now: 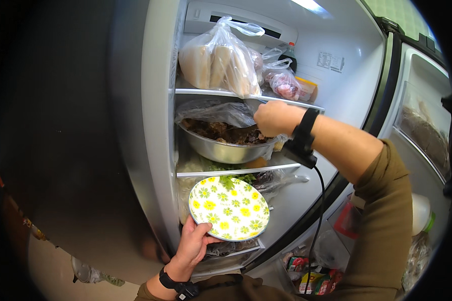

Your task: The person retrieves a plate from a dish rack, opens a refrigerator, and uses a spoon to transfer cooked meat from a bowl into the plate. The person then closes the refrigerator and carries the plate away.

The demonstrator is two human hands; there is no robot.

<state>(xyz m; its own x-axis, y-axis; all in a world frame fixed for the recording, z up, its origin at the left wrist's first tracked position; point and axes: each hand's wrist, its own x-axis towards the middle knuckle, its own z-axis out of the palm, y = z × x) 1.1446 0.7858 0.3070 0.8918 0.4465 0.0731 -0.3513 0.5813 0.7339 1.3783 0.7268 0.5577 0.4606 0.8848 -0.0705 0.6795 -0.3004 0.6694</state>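
Note:
My left hand [194,242] grips the lower left rim of a round plate [229,209] with yellow and green flowers, held in front of the lower fridge shelves. On the middle shelf sits a metal bowl [226,150] of dark brown food [226,133], partly covered by clear plastic film [218,113]. My right hand [273,118] is at the bowl's right side, fingers curled by the film's edge and just below the upper shelf. Whether it holds the film or some other thing is hidden by the hand. The plate's face is bare apart from leafy greens overlapping its top rim.
Clear bags of pale food [220,67] and pinkish food [284,82], plus a dark bottle [289,58], stand on the upper shelf [211,91]. The shelf edge [237,170] lies beneath the bowl. The open fridge door [390,150] with filled bins is right; a black cable hangs from my right wrist.

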